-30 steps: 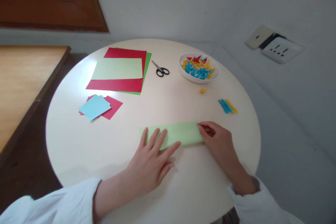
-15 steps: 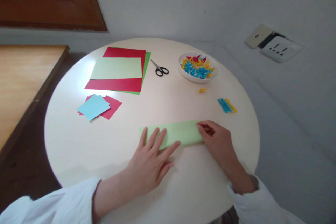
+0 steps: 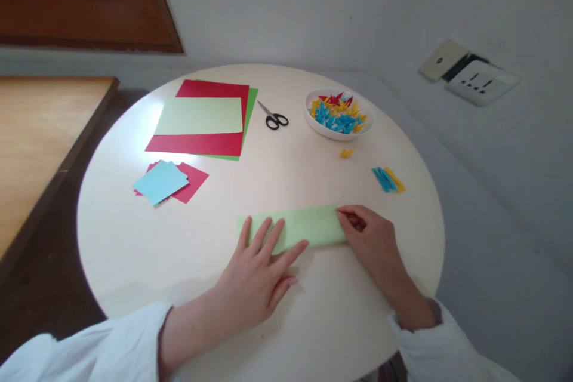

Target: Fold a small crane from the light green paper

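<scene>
**A:** What's under my fingers?

**B:** Nearest me, the left hand [image 3: 253,279]: fingers fanned wide, tips down on the left part of the strip [image 3: 311,228], thumb off it, just short of the near edge! Over on the right end, my right hand [image 3: 371,242] has thumb and forefinger pinching the corner. One layer or more, I can't tell.

**B:** And how will it handle?

**A:** Feather-light, I'd say: thin, bendy, quick to crease, and a hard tug could tear it. On that smooth table [image 3: 215,250] I'd expect sliding, so flat fingertips for one end, a soft corner pinch for the other.

**B:** Beyond the fingertips?

**A:** Past the right ones, a blue bundle [image 3: 384,179]; straight ahead, farther out, scissors [image 3: 272,115] and a bowl [image 3: 330,133], both well apart from my fingers!
</scene>
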Demonstrator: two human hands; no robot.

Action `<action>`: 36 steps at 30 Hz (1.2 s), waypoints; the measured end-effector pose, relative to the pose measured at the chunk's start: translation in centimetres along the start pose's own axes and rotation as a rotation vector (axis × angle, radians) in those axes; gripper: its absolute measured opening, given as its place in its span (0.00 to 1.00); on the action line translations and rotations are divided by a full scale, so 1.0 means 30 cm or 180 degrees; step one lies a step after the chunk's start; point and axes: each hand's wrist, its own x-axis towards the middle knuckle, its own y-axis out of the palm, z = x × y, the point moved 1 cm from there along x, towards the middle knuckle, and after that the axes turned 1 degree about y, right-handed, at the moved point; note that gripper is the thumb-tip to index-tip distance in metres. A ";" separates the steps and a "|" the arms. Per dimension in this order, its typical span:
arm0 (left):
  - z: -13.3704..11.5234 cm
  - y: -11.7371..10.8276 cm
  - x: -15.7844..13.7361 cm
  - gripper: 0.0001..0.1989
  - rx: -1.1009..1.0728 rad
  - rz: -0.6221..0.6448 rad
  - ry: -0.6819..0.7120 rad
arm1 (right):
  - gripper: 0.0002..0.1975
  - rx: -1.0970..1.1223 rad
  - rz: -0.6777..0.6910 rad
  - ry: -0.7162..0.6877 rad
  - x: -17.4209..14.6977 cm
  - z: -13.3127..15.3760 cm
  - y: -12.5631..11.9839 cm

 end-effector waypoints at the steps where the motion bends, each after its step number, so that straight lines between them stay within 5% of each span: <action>1: 0.001 0.001 0.000 0.26 0.0011 0.0002 -0.0005 | 0.10 -0.0008 -0.0012 -0.0017 0.000 -0.001 0.001; 20: -0.012 -0.024 0.024 0.27 0.0075 0.0152 -0.0172 | 0.08 -0.0508 -0.0164 -0.0591 -0.001 -0.028 0.013; 36: -0.141 -0.068 0.133 0.32 0.0425 0.0407 -0.0941 | 0.09 -0.0334 0.0011 -0.0796 0.005 -0.018 0.023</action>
